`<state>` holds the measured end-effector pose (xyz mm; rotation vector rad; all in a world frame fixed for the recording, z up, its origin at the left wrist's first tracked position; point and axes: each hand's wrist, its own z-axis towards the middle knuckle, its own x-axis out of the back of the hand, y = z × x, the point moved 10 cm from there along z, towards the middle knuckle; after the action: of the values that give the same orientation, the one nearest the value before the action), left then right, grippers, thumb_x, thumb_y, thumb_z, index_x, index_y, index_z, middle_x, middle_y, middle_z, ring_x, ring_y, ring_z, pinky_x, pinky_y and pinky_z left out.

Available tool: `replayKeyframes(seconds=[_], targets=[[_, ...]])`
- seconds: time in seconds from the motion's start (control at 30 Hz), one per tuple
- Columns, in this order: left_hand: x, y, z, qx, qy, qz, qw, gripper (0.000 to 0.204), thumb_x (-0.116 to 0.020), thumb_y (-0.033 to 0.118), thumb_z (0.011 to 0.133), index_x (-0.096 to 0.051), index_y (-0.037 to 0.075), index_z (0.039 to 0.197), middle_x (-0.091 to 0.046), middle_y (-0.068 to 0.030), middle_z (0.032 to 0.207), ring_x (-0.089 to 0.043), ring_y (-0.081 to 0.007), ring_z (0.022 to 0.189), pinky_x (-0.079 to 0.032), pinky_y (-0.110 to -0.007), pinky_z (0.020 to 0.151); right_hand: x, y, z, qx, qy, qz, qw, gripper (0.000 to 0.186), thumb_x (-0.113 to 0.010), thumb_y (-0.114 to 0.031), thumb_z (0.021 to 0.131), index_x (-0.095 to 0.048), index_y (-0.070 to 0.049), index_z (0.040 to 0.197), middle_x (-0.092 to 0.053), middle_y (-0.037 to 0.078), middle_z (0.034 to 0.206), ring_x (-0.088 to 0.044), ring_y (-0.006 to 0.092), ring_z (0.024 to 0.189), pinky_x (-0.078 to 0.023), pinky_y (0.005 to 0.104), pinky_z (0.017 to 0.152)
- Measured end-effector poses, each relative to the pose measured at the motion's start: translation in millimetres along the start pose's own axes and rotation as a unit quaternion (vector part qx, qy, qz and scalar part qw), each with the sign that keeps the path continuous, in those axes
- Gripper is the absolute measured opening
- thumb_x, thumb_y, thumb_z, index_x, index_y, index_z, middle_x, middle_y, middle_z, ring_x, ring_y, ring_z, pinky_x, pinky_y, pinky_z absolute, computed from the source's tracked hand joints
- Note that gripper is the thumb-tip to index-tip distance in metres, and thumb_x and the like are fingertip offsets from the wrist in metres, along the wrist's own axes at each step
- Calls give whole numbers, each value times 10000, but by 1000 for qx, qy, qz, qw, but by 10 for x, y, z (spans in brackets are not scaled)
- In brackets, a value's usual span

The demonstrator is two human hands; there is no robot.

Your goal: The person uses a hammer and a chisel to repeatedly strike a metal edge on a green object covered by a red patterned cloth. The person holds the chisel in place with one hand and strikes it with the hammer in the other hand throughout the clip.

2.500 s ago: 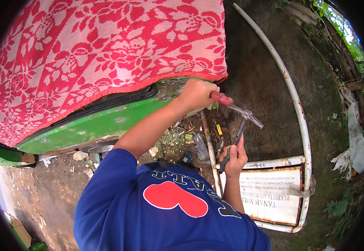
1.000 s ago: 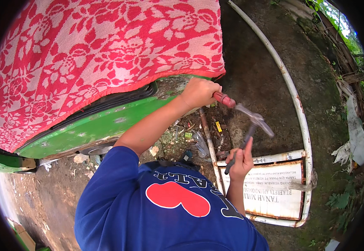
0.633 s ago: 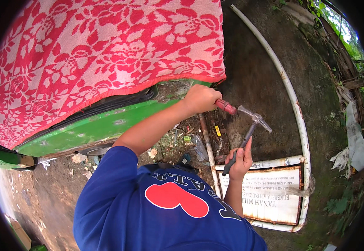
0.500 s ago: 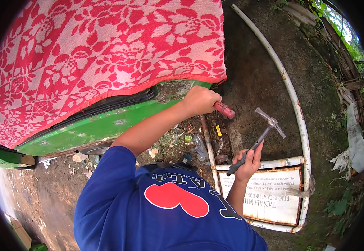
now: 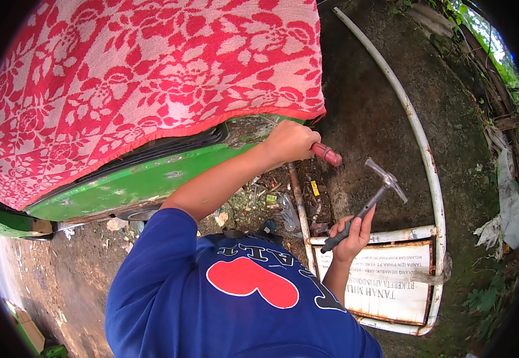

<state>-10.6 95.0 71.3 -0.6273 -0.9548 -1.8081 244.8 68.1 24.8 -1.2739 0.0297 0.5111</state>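
**Hammer raised beside red-handled tool at green panel**

The hammer (image 5: 367,203) is gripped in the right hand (image 5: 353,234), its metal head tilted up and to the right, clear of the red-handled tool (image 5: 327,154). The left hand (image 5: 289,141) is clenched around that tool at the edge of the green panel (image 5: 146,182). A red floral cloth (image 5: 152,77) covers the panel. A white-framed sign (image 5: 385,286) lies on the ground below.

The left hand (image 5: 292,141) hides most of the red-handled tool (image 5: 326,154), so its working end cannot be told. The patterned red cloth (image 5: 152,77) covers the green vehicle's (image 5: 140,185) top. Litter at centre is too small to identify.
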Motion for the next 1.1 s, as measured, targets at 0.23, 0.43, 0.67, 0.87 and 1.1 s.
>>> replayKeyframes(seconds=[0.23, 0.43, 0.67, 0.87, 1.1], targets=[[-85, -6, -2, -4, -14, 19, 1000, 94, -693, 236, 711, -664, 150, 734, -655, -60, 685, -652, -296, 658, -495, -434, 576, 10, 184, 6, -93, -24, 15, 995, 540, -451, -173, 1035, -259, -120, 1537, -492, 58, 665, -491, 124, 512, -481, 291, 462], [6, -29, 40, -4, 29, 7, 1000, 101, -710, 241, 704, -665, 155, 732, -655, -61, 684, -651, -293, 657, -496, -430, 577, -119, 364, -34, -94, -64, 19, 993, 520, -441, -158, 1037, -280, -105, 1529, -489, 61, 659, -485, 116, 515, -464, 268, 444], [-27, -8, 39, 10, 16, 9, 1000, 118, -718, 245, 707, -661, 145, 733, -652, -62, 684, -650, -291, 659, -495, -427, 583, -8, 304, -10, -69, -44, 23, 996, 516, -431, -160, 1042, -274, -120, 1533, -483, 62, 659, -477, 119, 498, -463, 275, 448], [-27, -63, 22, 17, 15, 11, 1000, 127, -711, 259, 718, -665, 143, 738, -657, -63, 694, -649, -302, 656, -495, -437, 584, 77, 64, 54, -29, 27, 88, 995, 544, -419, -167, 1046, -221, -194, 1552, -470, 48, 672, -484, 118, 503, -469, 267, 450], [-12, -29, 20, 13, 15, 4, 1000, 114, -698, 251, 723, -666, 144, 741, -656, -65, 692, -651, -303, 666, -492, -444, 583, 129, 221, 79, -74, -4, 58, 996, 519, -415, -165, 1044, -257, -122, 1537, -494, 62, 660, -473, 118, 477, -457, 272, 438]])
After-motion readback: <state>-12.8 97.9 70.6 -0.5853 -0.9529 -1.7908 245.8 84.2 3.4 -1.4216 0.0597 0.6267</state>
